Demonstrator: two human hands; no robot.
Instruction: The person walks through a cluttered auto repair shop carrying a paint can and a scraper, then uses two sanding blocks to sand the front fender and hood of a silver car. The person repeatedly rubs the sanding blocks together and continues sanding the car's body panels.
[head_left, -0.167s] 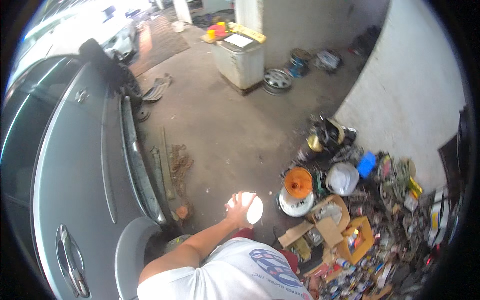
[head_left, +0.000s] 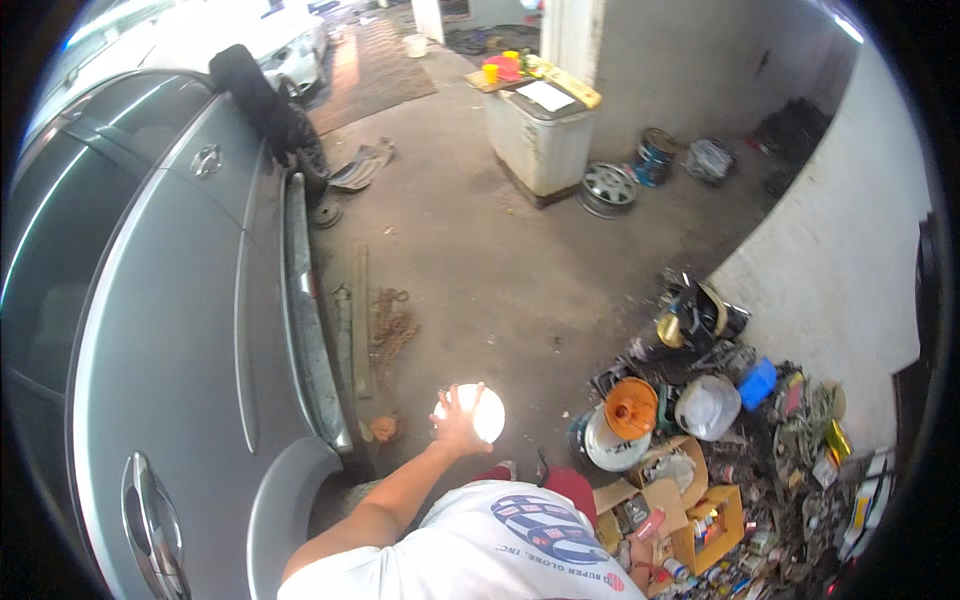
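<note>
left hand (head_left: 460, 430) grasping a round white object (head_left: 487, 412), fingers spread over it, against the floor (head_left: 470, 280) between grey car (head_left: 180, 330) and white bucket (head_left: 606, 450). right hand (head_left: 642, 558) near cardboard box (head_left: 685, 545); can't tell its grip.

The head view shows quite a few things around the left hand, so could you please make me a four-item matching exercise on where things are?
Things:
1. round white object
2. orange round vessel
3. wheel rim
4. rusty chain

Places:
A. on the floor beside the pale boxy stand
B. on top of the white bucket
C. on the floor near the grey car
D. in the left hand

Right pairs: 1-D, 2-B, 3-A, 4-C
</note>
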